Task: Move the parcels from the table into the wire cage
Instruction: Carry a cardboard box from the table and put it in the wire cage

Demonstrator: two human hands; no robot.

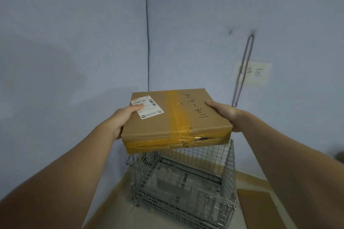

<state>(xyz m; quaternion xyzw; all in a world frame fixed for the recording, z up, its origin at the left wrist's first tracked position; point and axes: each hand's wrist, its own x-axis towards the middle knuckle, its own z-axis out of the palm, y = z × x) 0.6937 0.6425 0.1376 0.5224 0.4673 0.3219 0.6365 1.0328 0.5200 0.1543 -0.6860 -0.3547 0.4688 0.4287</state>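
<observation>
a person's left hand [124,117] and right hand [226,114] are gripping opposite edges of a taped cardboard parcel [173,119], holding it above the open wire cage [186,176]; next, seemingly, lowering it level inside.

Both hands up: the left hand [123,117] grips one side of the flat cardboard parcel [173,119], thumb on its white label [148,107]; the right hand [226,114] grips the opposite side. The parcel hangs level, directly above the wire cage [186,178] on the floor.
</observation>
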